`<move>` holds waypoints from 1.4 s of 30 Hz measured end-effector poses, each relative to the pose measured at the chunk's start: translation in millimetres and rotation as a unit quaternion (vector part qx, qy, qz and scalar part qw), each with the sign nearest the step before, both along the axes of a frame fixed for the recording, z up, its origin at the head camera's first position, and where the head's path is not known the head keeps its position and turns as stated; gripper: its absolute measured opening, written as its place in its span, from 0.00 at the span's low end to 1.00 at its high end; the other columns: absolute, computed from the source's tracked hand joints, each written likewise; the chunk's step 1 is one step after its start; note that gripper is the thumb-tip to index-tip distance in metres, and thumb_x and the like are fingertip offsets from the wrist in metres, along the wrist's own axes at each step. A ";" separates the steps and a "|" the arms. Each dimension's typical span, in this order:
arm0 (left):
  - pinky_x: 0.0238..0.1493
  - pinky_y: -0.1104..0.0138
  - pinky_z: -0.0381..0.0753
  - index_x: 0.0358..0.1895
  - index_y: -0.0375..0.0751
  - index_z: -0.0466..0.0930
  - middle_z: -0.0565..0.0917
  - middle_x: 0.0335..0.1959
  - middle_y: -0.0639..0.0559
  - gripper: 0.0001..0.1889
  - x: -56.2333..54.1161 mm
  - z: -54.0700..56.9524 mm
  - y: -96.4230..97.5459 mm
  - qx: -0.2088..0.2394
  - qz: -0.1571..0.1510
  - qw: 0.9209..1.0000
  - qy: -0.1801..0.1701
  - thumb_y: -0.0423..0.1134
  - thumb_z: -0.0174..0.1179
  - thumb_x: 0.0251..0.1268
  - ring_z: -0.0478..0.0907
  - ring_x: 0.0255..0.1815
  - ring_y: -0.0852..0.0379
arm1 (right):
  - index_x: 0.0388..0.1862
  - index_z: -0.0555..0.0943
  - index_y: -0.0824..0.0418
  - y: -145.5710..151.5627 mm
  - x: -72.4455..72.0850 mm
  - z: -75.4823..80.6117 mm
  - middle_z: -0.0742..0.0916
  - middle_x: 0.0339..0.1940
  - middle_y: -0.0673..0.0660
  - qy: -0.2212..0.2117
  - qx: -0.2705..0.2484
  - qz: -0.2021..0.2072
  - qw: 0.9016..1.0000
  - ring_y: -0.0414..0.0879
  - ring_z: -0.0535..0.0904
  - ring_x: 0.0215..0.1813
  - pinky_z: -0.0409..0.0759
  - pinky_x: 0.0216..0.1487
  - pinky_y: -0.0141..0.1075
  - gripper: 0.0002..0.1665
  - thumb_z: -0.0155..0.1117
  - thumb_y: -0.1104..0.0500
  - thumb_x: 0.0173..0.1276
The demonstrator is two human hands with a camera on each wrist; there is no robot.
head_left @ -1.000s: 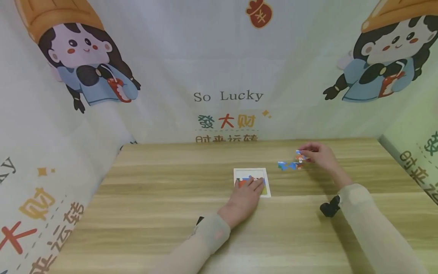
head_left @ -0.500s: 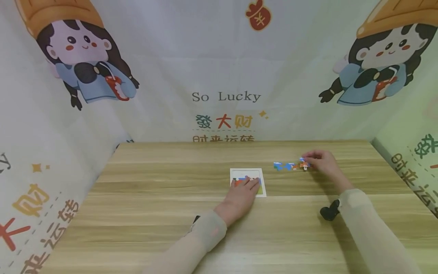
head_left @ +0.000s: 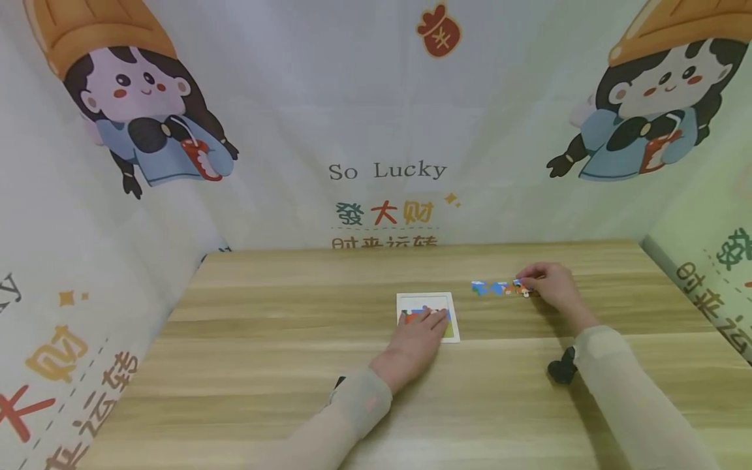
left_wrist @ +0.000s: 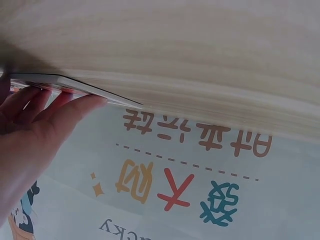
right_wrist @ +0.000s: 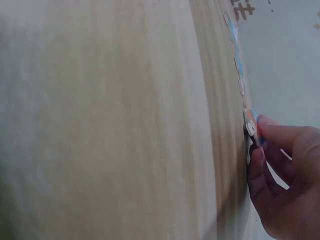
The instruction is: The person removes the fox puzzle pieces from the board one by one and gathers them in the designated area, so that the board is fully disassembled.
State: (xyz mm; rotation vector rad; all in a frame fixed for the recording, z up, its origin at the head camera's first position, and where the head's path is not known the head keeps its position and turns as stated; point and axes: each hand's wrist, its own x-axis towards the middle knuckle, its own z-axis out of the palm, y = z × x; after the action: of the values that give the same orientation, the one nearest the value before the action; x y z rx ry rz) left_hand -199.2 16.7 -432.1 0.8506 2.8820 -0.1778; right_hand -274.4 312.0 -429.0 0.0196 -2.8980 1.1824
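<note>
A jigsaw puzzle in a white frame [head_left: 424,295] lies mid-table, its lower part filled with coloured pieces and its upper part showing white. My left hand [head_left: 411,341] rests on it, fingers spread over the filled part and covering much of it. In the left wrist view those fingers [left_wrist: 75,112] lie along the picture side of the thin board [left_wrist: 82,86]. To the right, my right hand [head_left: 555,287] pinches a puzzle piece [right_wrist: 251,124] with an orange and white print, low at the tabletop. Two blue pieces, one left [head_left: 478,288] and one nearer [head_left: 499,288], lie in a row beside it.
The wooden table [head_left: 264,365] ends at a printed cloth backdrop [head_left: 282,130], with more cloth on both sides. A black object [head_left: 562,369] sits at my right cuff.
My right hand has brought the pinched piece down and slightly right, apart from the blue pieces and in line with them. My left hand stays on the puzzle.
</note>
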 end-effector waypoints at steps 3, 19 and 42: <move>0.75 0.48 0.65 0.78 0.54 0.59 0.59 0.80 0.63 0.27 3.5 -3.0 -2.0 -0.001 0.000 1.000 0.005 0.32 0.36 0.81 0.57 0.81 0.56 | 0.45 0.84 0.70 -4.0 2.2 -3.9 0.87 0.46 0.70 0.007 0.021 0.002 1.000 0.60 0.83 0.46 0.78 0.41 0.36 0.11 0.62 0.62 0.72; 0.75 0.49 0.66 0.77 0.53 0.60 0.60 0.80 0.61 0.27 11.9 -7.0 -1.5 0.020 0.010 1.000 -0.006 0.31 0.37 0.80 0.58 0.80 0.53 | 0.48 0.82 0.71 -20.1 7.4 -6.0 0.85 0.49 0.71 0.044 0.003 -0.022 0.999 0.58 0.84 0.46 0.76 0.32 0.27 0.13 0.60 0.61 0.74; 0.78 0.37 0.36 0.82 0.50 0.37 0.34 0.84 0.54 0.47 18.3 -8.4 5.7 0.056 0.028 0.994 -0.090 0.73 0.36 0.70 0.30 0.84 0.46 | 0.52 0.85 0.63 -152.2 5.2 3.0 0.86 0.50 0.62 -0.012 -0.022 0.206 0.978 0.53 0.82 0.48 0.81 0.48 0.42 0.15 0.56 0.58 0.77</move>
State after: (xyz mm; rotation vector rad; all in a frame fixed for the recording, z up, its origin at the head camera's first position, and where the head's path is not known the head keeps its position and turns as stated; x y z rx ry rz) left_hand -180.9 22.4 -440.5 0.7606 2.7636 0.0641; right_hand -269.2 159.8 -426.0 0.6373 -2.9747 1.2992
